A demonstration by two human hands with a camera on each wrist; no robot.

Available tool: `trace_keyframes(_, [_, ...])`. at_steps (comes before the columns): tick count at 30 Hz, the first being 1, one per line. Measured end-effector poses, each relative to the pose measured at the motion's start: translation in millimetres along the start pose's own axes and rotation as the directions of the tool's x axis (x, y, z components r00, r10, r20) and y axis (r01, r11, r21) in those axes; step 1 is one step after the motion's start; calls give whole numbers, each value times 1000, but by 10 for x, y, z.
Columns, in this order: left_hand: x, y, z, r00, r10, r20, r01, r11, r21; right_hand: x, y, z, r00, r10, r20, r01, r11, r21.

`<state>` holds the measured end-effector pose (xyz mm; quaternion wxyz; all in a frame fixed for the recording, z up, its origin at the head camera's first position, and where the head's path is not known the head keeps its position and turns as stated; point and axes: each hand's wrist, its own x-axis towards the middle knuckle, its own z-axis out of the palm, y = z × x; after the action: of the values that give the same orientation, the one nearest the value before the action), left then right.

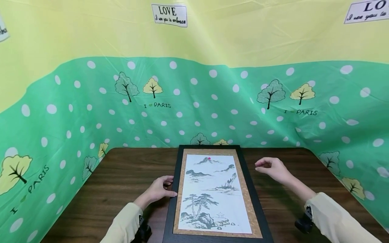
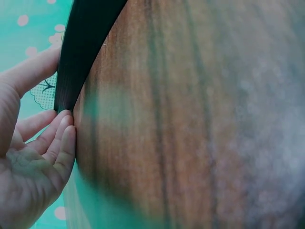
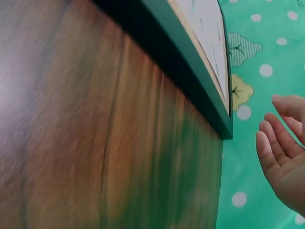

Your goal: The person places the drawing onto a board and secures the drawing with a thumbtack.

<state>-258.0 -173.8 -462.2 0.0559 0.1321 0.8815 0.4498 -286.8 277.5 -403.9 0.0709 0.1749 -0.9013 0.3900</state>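
Note:
A framed ink landscape picture (image 1: pixel 212 192) lies on the wooden table. It has a black frame (image 1: pixel 253 195), a tan cork-like border and a white sheet printed with mountains, pines and a small red dot. My left hand (image 1: pixel 159 189) touches the frame's left side with thumb and fingertips spread apart; the left wrist view shows the fingers (image 2: pixel 66 138) against the dark frame side (image 2: pixel 83 47). To the right of the frame, my right hand (image 1: pixel 273 168) hovers apart from it. Its fingers are loosely bent with nothing between them, as the right wrist view also shows.
Dark wooden table surface (image 1: pixel 130 168) extends on both sides of the frame. Behind and around it hangs a green and yellow cloth (image 1: pixel 194 104) with white dots and printed trees. A dark wrist device (image 1: pixel 305 221) sits below the right sleeve.

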Motion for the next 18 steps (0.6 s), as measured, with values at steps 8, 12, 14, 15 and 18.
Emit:
trace_keyframes(8, [6,17,-13,1000,-2,7,2,1000,4,-99,59,-159,999,12,-34,-12,1000,8])
trace_keyframes(12, [-10,15,-21,1000,1,7,-1,1000,8,-124,86,-167,999,32,-20,-32,999,7])
trace_keyframes(14, [-21,14,-24,1000,1,8,-1,1000,7,-134,100,-158,999,38,-9,-38,999,8])
trace_keyframes(15, [-26,17,-26,1000,2,9,-2,1000,6,-139,108,-153,999,41,-5,-41,999,7])
trace_keyframes(18, [-39,26,-32,1000,11,13,-11,1000,7,-154,139,-142,999,39,9,-39,999,-6])
